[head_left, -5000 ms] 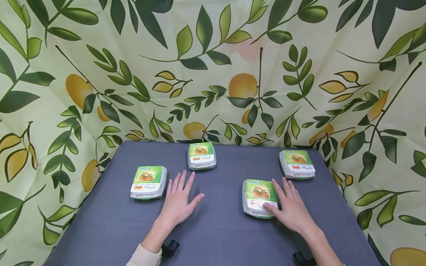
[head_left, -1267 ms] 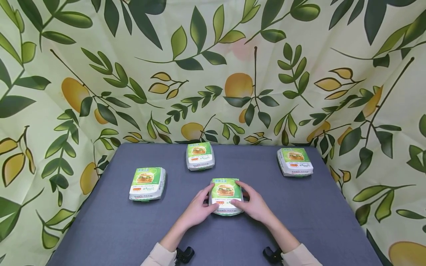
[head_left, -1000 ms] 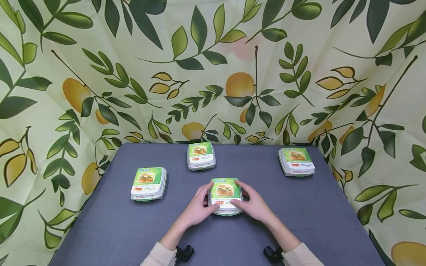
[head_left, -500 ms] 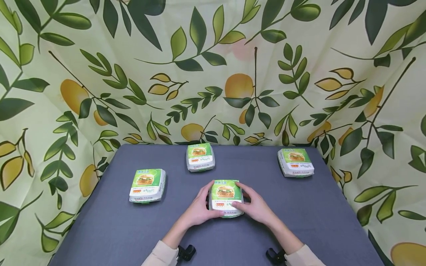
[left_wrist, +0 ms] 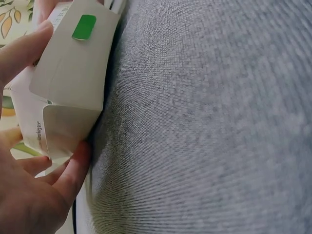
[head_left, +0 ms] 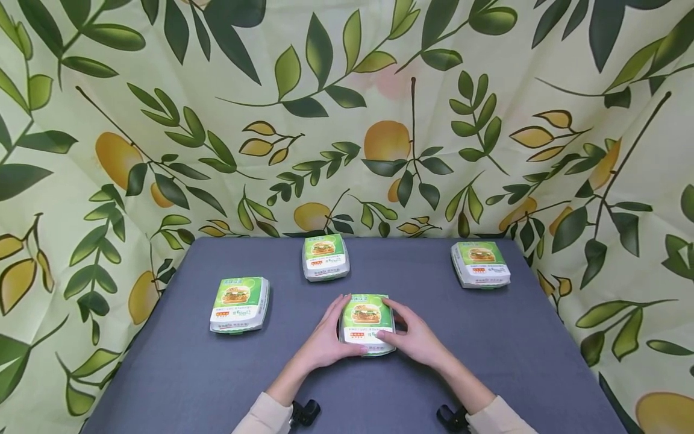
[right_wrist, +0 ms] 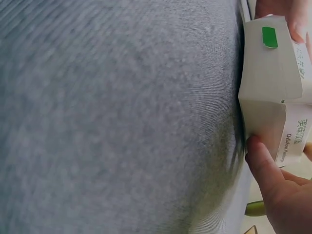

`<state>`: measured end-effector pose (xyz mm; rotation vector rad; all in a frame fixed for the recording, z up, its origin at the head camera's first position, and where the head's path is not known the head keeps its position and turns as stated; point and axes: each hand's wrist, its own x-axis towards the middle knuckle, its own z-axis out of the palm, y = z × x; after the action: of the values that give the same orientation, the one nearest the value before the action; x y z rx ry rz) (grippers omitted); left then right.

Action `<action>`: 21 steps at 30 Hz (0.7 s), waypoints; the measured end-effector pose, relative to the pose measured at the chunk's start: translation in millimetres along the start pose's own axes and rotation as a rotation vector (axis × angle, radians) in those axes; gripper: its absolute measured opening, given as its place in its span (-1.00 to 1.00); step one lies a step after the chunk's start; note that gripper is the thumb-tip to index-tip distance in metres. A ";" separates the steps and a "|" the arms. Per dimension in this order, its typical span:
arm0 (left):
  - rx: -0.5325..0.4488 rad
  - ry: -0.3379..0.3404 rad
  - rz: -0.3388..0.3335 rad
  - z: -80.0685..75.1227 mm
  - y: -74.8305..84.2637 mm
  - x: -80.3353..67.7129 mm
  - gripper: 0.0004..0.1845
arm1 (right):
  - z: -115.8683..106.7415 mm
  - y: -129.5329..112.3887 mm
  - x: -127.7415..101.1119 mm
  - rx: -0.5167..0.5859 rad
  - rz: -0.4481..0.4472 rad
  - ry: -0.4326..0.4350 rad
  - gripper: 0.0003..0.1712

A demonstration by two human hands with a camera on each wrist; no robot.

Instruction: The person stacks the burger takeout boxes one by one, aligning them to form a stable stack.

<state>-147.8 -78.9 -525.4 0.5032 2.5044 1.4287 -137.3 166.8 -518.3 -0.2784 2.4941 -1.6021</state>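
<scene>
A closed paper burger box [head_left: 366, 314], green and white with a burger picture, sits near the middle of the table between both hands. My left hand [head_left: 324, 345] grips its left side, thumb along the front edge. On the opposite side my right hand [head_left: 416, 339] grips it, with the thumb at the front right of the lid. In the left wrist view, the box's front flap bears a green sticker [left_wrist: 85, 27], and fingertips [left_wrist: 78, 163] reach its lower edge. The right wrist view has the box [right_wrist: 265, 73] low against the cloth, its underside hidden.
Three similar burger boxes lie apart: one at left [head_left: 240, 305], one at back centre [head_left: 326, 258], one at back right [head_left: 480, 265]. A grey-blue cloth covers the table [head_left: 217, 380]. A leaf-patterned curtain [head_left: 347, 120] closes off the back and sides.
Five seconds ago the hands were apart, and the box lay further right. It has since moved left between both hands. In the last second, the left thumb shifted down to the front edge.
</scene>
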 end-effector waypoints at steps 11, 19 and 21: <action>-0.003 0.017 0.016 0.1 3.8 -0.2 0.21 | -15.3 -3.2 -8.7 -0.024 -0.021 -0.033 -0.13; -0.007 0.018 0.012 1.9 1.5 -1.2 0.23 | -45.0 -2.4 -18.0 -0.187 0.004 -0.013 -0.16; -0.009 0.018 0.012 2.7 1.4 -0.8 0.22 | -53.2 0.1 -18.3 -0.224 -0.006 -0.006 -0.16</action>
<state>-145.9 -76.5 -525.6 0.5066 2.5122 1.4541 -132.2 218.1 -495.8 -0.3178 2.6720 -1.3206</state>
